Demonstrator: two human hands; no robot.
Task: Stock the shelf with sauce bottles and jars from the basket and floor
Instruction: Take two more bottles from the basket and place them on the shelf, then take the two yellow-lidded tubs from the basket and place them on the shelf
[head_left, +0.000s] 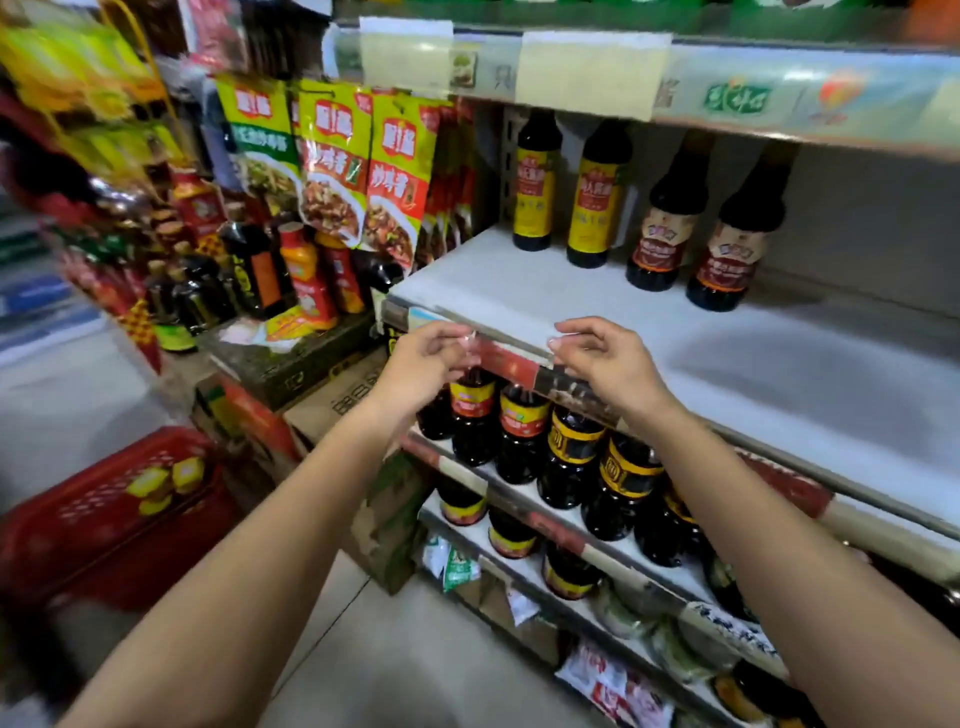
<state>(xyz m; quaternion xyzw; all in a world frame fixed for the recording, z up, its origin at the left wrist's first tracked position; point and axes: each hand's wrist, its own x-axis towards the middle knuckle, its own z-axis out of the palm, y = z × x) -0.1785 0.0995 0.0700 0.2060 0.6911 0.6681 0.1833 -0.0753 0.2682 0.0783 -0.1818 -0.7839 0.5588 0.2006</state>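
Note:
Both my hands pinch the clear plastic price strip (511, 358) on the front edge of the white middle shelf (545, 296). My left hand (431, 356) grips its left end, and my right hand (602, 353) holds it further right. Several dark sauce bottles stand at the back of that shelf: two with yellow labels (589, 208) and two with brown labels (724, 244). A red basket (93, 519) sits on the floor at the lower left, with yellow-lidded jars (166, 483) inside.
The shelf below holds dark bottles with red and yellow labels (524, 431). Lower shelves carry jars and packets. Green sauce packets (332, 161) hang at the left. Cardboard boxes (332, 395) with bottles on top stand beside the shelf. Grey floor (415, 649) lies underfoot.

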